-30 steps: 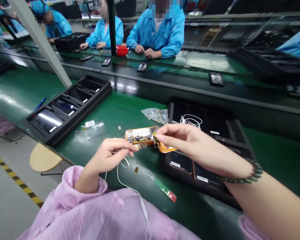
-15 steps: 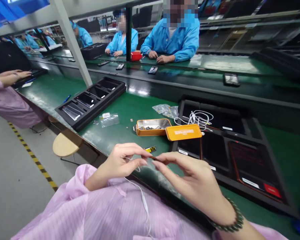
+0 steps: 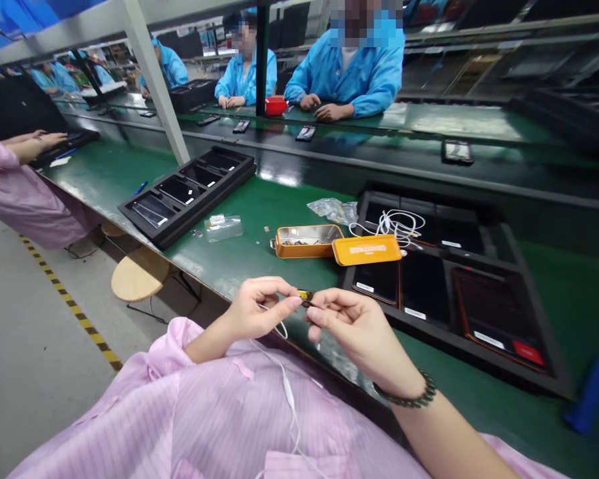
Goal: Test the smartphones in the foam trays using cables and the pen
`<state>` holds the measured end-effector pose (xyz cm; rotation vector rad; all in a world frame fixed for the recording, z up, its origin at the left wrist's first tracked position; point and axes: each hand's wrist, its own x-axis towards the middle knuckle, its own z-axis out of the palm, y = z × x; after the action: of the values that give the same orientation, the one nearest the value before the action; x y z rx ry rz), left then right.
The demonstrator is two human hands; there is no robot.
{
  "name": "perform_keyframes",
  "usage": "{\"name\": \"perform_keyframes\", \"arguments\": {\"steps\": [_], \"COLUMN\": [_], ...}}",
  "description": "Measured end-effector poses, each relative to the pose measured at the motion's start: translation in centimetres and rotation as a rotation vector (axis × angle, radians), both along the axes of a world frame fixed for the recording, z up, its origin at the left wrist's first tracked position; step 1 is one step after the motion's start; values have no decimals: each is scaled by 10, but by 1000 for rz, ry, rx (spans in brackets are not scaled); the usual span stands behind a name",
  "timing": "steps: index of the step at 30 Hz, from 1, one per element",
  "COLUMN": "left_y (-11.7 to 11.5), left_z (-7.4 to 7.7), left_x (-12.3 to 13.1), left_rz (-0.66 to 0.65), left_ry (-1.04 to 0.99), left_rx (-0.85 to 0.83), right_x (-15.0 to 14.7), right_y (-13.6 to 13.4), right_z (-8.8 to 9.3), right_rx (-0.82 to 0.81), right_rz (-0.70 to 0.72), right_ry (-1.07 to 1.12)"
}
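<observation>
Dark piece (image 3: 307, 303), apparently one, two hands (image 3: 262, 311)

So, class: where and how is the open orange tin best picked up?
Probably grip the tin by its long walls, left of middle, from above: it's narrow across them, the orange lid crowds its right end, and a clasp juts from its left.

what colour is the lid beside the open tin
The lid is orange with pale lettering; the head view shows it.
</observation>
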<state>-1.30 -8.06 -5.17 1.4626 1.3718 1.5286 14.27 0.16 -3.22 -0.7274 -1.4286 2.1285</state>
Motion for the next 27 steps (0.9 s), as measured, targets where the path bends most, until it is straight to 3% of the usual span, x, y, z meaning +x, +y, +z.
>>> {"name": "perform_keyframes", "arguments": {"steps": [10, 17, 20, 24, 27], "left_y": [14, 14, 19, 25, 30], "left_z": [-21, -19, -20, -27, -31], "left_x": [1, -6, -5, -2, 0], "left_rz": [-95, -227, -267, -245, -164], "left_ry": [-221, -345, -445, -543, -534], "left_rx": [-13, -104, -163, -186, -193], "right_x": [-5, -3, -2, 0, 2], "right_y": [-2, 6, 10, 19, 26], "right_z": [-14, -13, -15, -16, -16], "right_rx": [-122, 82, 342, 1026, 1435], "right_rz": [-33, 59, -44, -261, -270], "right_ry": [22, 23, 12, 20, 17]}}
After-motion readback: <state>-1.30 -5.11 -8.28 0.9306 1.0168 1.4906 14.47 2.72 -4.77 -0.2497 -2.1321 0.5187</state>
